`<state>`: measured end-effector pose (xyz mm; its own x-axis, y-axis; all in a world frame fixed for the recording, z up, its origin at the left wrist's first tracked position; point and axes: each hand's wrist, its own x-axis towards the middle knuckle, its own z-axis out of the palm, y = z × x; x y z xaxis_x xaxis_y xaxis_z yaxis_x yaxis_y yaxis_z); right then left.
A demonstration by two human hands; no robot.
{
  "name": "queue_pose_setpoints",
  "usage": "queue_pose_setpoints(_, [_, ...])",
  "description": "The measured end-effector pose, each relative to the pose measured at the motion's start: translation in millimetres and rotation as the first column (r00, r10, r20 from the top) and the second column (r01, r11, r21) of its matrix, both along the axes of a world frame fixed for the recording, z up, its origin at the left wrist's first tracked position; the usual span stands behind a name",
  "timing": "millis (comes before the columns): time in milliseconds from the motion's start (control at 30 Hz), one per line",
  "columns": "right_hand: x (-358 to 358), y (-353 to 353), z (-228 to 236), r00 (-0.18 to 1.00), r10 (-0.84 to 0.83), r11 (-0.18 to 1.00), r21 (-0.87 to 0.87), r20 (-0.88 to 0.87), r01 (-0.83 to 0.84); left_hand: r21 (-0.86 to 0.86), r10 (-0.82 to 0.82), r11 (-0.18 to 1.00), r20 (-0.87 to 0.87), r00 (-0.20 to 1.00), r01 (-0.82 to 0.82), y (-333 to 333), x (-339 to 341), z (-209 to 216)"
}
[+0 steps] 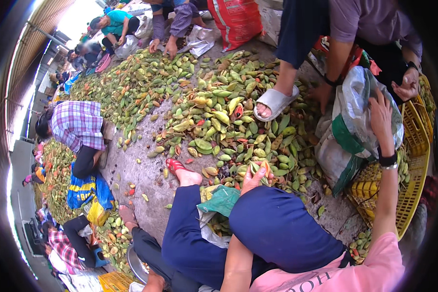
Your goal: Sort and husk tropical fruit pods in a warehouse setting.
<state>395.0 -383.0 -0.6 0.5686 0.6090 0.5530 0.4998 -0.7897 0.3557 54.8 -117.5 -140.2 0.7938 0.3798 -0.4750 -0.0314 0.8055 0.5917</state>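
Note:
My left hand is beside my bent knee, its fingers closed round a green seed pod; an orange-red patch shows next to the pod. My right arm, with a dark band at the wrist, reaches up on the right. My right hand lies on the white woven sack, fingers stretched out against its upper part. Between my legs stands a smaller green-and-white sack with pods inside. Just beyond my left hand spreads a heap of green and brownish pods, some split open to red.
A person in a mauve top crouches across the heap, a grey slipper among the pods. Yellow crates stand at the right. A red sack stands at the back. Other people sit along the pod piles at the left.

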Motion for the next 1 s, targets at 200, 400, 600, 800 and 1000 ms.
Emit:
queue_pose_setpoints(200, [-160,108,-24,0.407,0.728,0.666,0.712,-0.553,-0.223,-0.119,0.182,0.976,-0.025,0.983,-0.184,0,9,12])
queue_pose_setpoints(400, [-236,158,-134,-0.386,0.704,0.655,0.756,-0.597,0.025,0.092,0.18,0.981,-0.099,0.979,-0.171,-7,12,3])
queue_pose_setpoints(600, [-211,149,-125,-0.279,0.611,0.723,0.665,-0.741,-0.186,-0.23,0.159,0.955,-0.132,0.979,-0.186,-22,27,-4])
queue_pose_setpoints(800, [-233,152,-128,-0.065,0.685,0.705,0.683,-0.725,-0.192,-0.182,0.032,0.982,-0.059,0.998,-0.043,-20,7,-60])
queue_pose_setpoints(1000, [-228,127,-154,-0.073,0.677,0.73,0.681,-0.732,-0.064,-0.145,-0.23,0.969,-0.227,0.946,0.2,-18,0,-27])
